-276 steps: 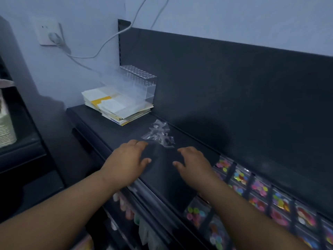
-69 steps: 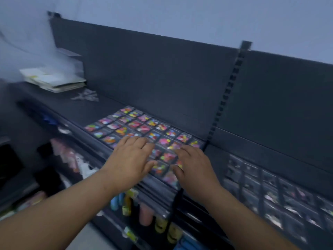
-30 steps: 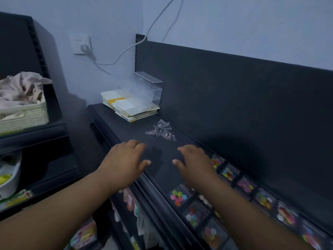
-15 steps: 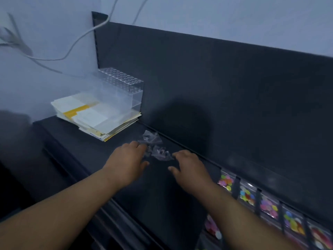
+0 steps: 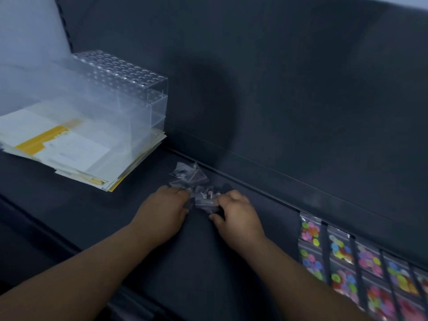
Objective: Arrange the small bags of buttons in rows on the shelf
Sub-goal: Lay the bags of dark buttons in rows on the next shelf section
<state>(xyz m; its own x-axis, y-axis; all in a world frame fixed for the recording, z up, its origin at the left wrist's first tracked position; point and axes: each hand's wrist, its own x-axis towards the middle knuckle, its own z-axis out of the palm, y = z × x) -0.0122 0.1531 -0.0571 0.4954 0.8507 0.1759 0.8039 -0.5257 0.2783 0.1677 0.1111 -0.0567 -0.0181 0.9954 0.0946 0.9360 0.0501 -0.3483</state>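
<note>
Where the loose clear bags [image 5: 195, 184] lie heaped at the rear of the shelf [image 5: 92, 216], my right hand [image 5: 238, 218] pinches the heap's near edge. My left hand [image 5: 162, 212] touches it with bent fingers [image 5: 183, 195]; I cannot confirm a grip. Filled button bags [image 5: 347, 262] lie in rows rightward.

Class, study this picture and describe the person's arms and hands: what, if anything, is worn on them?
Nothing worn shows. The left hand and right hand are bare, with no gloves or rings. The left forearm and right forearm are bare to the picture's edge: no sleeve, watch or bracelet shows. The picture is dim and soft, so the nails cannot be made out.
</note>
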